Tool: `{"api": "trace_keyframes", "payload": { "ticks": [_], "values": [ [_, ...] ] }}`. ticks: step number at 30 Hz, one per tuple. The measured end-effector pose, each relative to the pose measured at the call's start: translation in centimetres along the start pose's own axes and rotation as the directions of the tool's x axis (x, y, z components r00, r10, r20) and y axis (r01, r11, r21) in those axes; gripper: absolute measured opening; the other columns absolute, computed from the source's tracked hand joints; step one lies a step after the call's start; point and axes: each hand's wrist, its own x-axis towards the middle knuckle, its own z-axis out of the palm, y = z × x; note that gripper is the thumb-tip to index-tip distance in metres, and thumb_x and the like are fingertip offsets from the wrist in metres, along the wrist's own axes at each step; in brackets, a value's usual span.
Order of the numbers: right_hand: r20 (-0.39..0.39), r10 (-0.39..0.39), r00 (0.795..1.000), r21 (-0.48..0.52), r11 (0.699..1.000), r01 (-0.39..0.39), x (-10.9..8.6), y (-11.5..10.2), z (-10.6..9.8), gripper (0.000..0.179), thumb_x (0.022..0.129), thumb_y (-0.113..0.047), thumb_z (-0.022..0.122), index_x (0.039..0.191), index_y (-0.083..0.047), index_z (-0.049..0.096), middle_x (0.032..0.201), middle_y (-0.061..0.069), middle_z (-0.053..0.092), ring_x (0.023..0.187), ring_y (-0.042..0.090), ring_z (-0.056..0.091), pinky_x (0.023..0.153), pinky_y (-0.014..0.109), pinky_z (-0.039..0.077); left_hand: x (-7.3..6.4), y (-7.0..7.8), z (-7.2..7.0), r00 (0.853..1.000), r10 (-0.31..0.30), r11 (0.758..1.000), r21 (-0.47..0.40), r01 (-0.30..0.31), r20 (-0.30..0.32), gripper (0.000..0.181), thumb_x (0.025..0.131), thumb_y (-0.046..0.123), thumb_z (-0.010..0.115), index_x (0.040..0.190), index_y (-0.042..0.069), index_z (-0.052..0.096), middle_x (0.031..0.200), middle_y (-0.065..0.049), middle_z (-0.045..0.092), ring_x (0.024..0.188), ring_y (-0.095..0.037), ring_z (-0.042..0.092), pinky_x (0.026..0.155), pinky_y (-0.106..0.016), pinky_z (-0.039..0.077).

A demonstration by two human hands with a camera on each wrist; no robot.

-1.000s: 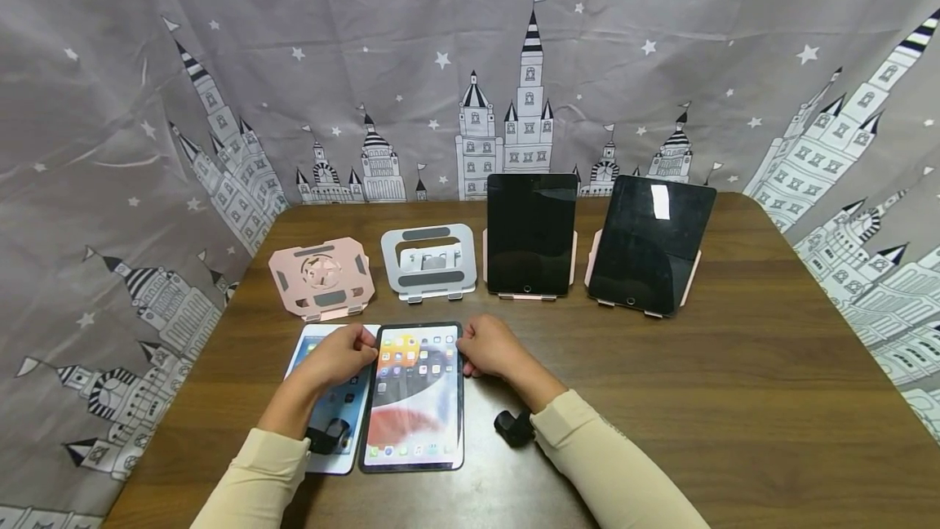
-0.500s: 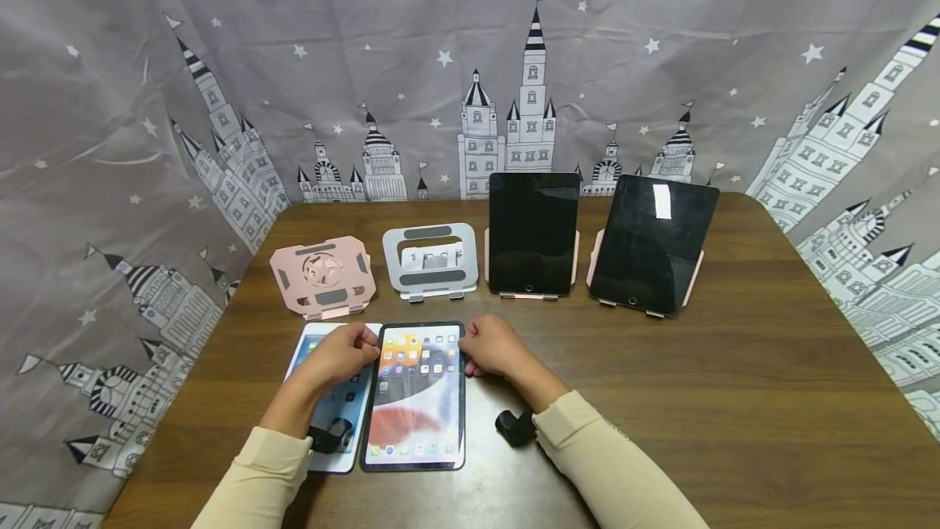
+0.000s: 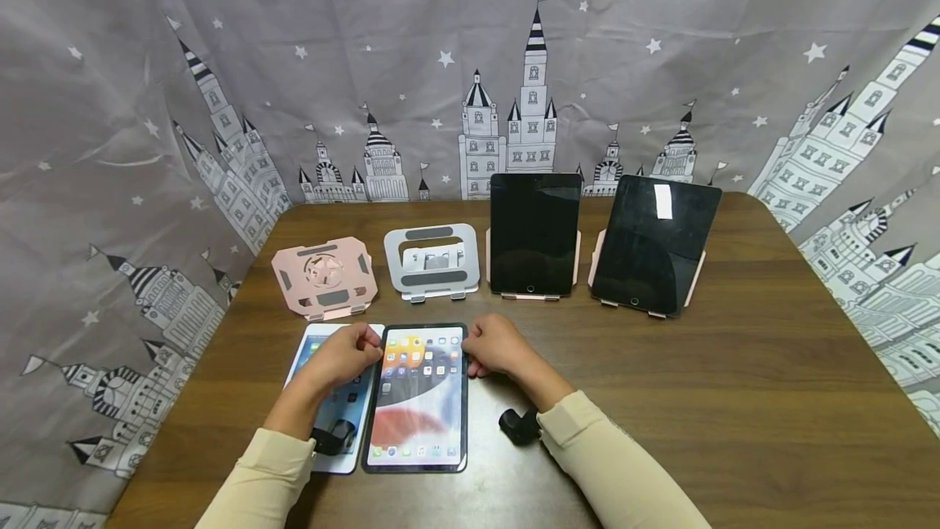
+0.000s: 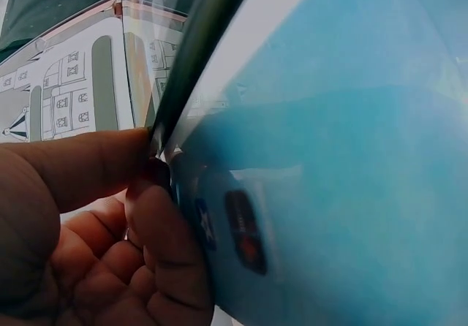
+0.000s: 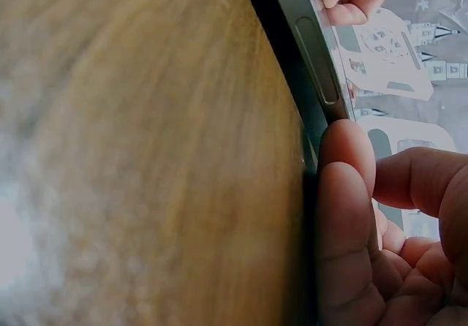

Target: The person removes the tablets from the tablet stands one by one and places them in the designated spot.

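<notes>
A tablet (image 3: pixel 415 406) with a dark border and a lit home screen of several app icons lies face up in the head view. My left hand (image 3: pixel 343 362) is at its upper left side; in the left wrist view, thumb and forefinger (image 4: pixel 110 158) pinch the dark edge. On the opposite side my right hand (image 3: pixel 499 345) holds the upper right edge, the fingertips (image 5: pixel 348 147) against the tablet's metal side (image 5: pixel 314 48). A white-bordered tablet (image 3: pixel 339 462) with a lit blue screen lies under my left hand and wrist, partly hidden.
Behind the tablets stand a pink tablet stand (image 3: pixel 323 276) and a silver one (image 3: pixel 433 288). To their right, two black tablets, one upright (image 3: pixel 534 235) and one tilted sideways (image 3: pixel 654 247), rest on pink stands. A grey castle-print cloth (image 3: pixel 470 23) hangs behind the wooden table (image 3: pixel 734 415).
Both hands keep the same hold at the tablet's upper sides. Everything in the head view has shifted very slightly to the right; nothing else visibly differs.
</notes>
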Motion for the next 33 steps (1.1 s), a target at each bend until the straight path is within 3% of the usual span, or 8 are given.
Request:
{"api": "trace_keyframes", "payload": {
  "ticks": [13,20,29,33],
  "values": [
    [0.006,0.014,1.000,0.015,1.000,-0.014,0.0,0.1,-0.1,0.014,0.082,-0.002,0.055,0.068,-0.001,0.053,0.052,0.011,0.060,0.044,0.014,0.059,0.042,0.025,0.048,0.1,-0.2,0.3,0.999,0.013,1.000,0.019,-0.012,-0.050,0.008,0.082,0.007,0.064,0.088,0.005,0.059,0.076,-0.006,0.053,0.070,-0.020,0.047,0.057,-0.028,0.038],
    [-0.015,0.010,1.000,0.000,1.000,-0.010,-0.2,-0.1,-0.2,0.016,0.080,-0.002,0.055,0.065,-0.004,0.051,0.051,0.009,0.058,0.043,0.014,0.059,0.042,0.025,0.049,0.1,0.0,0.5,0.999,0.017,0.999,0.046,-0.015,-0.040,0.005,0.082,0.008,0.066,0.084,0.006,0.062,0.073,-0.005,0.053,0.068,-0.020,0.046,0.056,-0.028,0.037],
    [-0.065,-0.077,0.995,-0.146,0.987,0.067,-0.3,0.1,-0.1,0.018,0.079,-0.004,0.056,0.061,-0.006,0.053,0.048,0.006,0.059,0.040,0.012,0.056,0.037,0.019,0.040,0.0,0.1,0.2,1.000,-0.017,1.000,-0.026,0.017,-0.015,0.010,0.083,0.009,0.065,0.093,0.005,0.062,0.080,-0.006,0.055,0.070,-0.020,0.048,0.057,-0.028,0.040],
    [-0.094,-0.147,0.985,-0.221,0.967,0.124,-0.3,0.1,-1.2,0.019,0.081,-0.007,0.058,0.062,-0.008,0.054,0.048,0.001,0.055,0.041,0.010,0.054,0.041,0.022,0.039,-0.1,0.6,-0.1,1.000,0.020,1.000,-0.011,-0.020,-0.011,0.014,0.084,0.013,0.064,0.095,0.004,0.061,0.082,-0.006,0.056,0.072,-0.020,0.050,0.059,-0.029,0.042]
  ]
}}
